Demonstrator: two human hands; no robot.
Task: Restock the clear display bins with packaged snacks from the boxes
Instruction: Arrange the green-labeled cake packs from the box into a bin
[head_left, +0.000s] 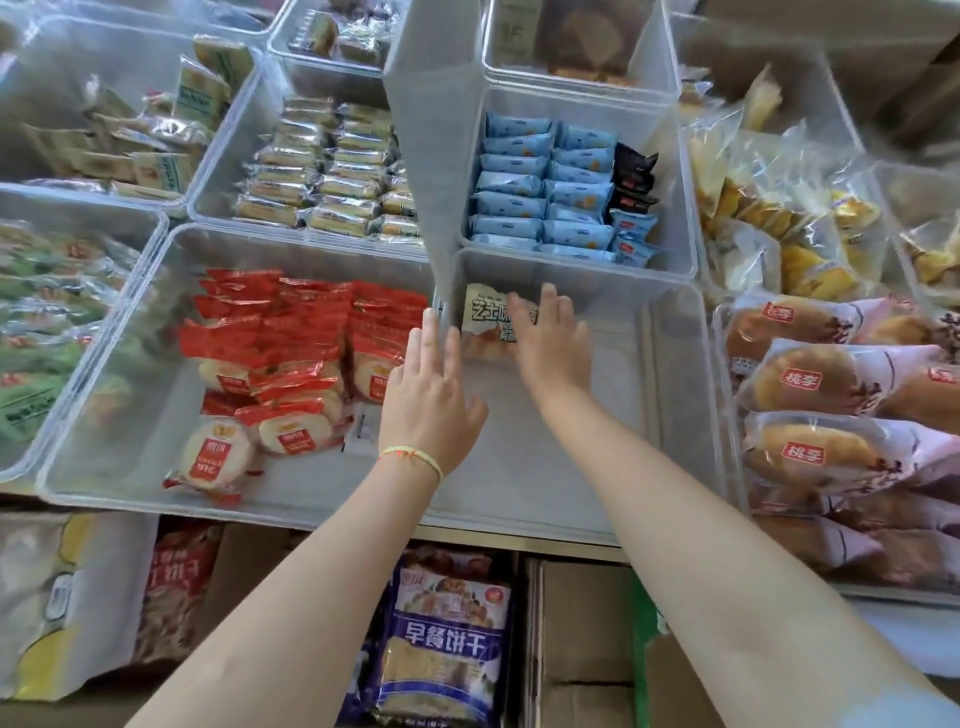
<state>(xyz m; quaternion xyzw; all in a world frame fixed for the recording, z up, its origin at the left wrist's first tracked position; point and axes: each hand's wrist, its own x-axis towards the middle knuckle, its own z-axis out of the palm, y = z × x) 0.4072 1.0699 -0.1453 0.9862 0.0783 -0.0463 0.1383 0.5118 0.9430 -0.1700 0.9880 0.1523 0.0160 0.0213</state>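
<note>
Inside the near-empty clear bin (670, 415), one snack packet (491, 319) lies at the far-left corner, long axis upright. Right hand (553, 345) touches it, fingers (548, 306) straight; left hand (431, 395) hovers beside, fingers spread.

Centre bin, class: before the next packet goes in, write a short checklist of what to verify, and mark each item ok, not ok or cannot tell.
1. Centre bin has room: ok, floor mostly bare.
2. First snack packet lies inside, at the far left corner: ok.
3. Right hand free of the packet: cannot tell, fingers lie over it.
4. Left hand holds nothing: ok, open at the bin's left wall.
5. Packet matches the neighbouring red packets: not ok.
</note>
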